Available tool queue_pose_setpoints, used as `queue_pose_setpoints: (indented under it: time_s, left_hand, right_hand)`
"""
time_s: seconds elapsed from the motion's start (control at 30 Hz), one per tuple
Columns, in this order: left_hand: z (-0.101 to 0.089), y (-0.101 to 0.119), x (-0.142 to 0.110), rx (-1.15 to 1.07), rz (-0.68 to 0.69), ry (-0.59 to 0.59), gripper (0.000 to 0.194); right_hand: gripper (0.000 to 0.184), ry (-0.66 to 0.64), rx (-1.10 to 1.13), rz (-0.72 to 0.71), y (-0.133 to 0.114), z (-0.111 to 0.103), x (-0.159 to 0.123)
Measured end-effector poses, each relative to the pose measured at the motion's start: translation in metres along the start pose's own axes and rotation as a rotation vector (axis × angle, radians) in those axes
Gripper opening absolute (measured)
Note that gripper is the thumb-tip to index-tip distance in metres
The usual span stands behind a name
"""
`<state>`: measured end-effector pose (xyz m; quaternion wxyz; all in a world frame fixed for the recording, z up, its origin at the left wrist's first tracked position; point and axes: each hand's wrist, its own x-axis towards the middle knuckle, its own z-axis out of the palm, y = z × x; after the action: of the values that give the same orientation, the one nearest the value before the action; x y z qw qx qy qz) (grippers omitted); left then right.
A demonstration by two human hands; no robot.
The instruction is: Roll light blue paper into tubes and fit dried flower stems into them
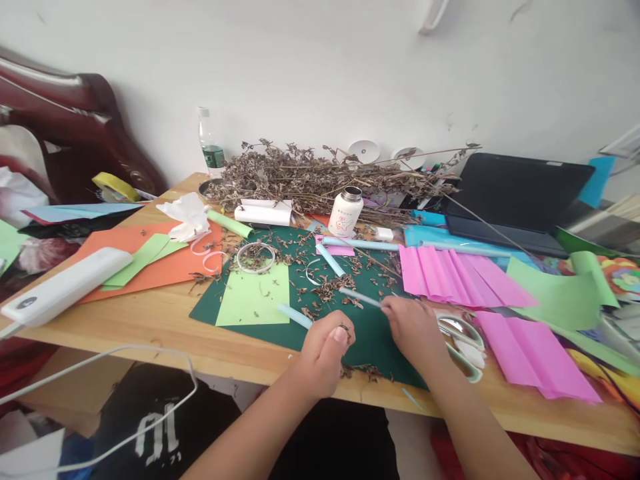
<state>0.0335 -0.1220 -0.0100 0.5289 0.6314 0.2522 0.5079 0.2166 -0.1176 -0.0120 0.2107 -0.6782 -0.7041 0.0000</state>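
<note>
My left hand (327, 347) is closed in a fist over the front of the green cutting mat (280, 337). Brown bits of dried leaves (346, 328) show at its thumb side. A light blue paper tube (294, 315) runs behind this fist; contact between them is unclear. My right hand (415, 327) pinches the near end of a thin pale blue stick (360, 297), which points left over the mat. Crumbled dried leaves (330, 288) lie around its far tip. Another short blue paper tube (330, 260) rests just beyond, and scissors (463, 337) lie beside my right hand.
Dried plant stems (310, 173) are heaped along the wall behind an open white bottle (346, 212). A tape ring (256, 257) sits on light green paper (255, 300). Pink pleated paper (460, 277) and a laptop (515, 200) are at right, a white power bank (67, 287) at left.
</note>
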Motion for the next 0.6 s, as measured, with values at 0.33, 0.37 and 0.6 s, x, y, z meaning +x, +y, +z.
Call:
queue_pose_setpoints:
  time_s: [0.33, 0.37, 0.6]
  left_hand:
    - [-0.002, -0.009, 0.000, 0.000, 0.063, -0.026, 0.044]
    - [-0.002, -0.008, 0.001, 0.008, 0.066, -0.025, 0.044]
    - [-0.002, -0.004, 0.000, 0.095, 0.098, -0.018, 0.043]
  right_hand:
    - [0.018, 0.285, 1.720, -0.205, -0.102, -0.085, 0.005]
    - [0.019, 0.246, 1.748, -0.241, -0.109, -0.085, 0.006]
    - [0.017, 0.126, 1.791, -0.348, -0.124, -0.071, 0.018]
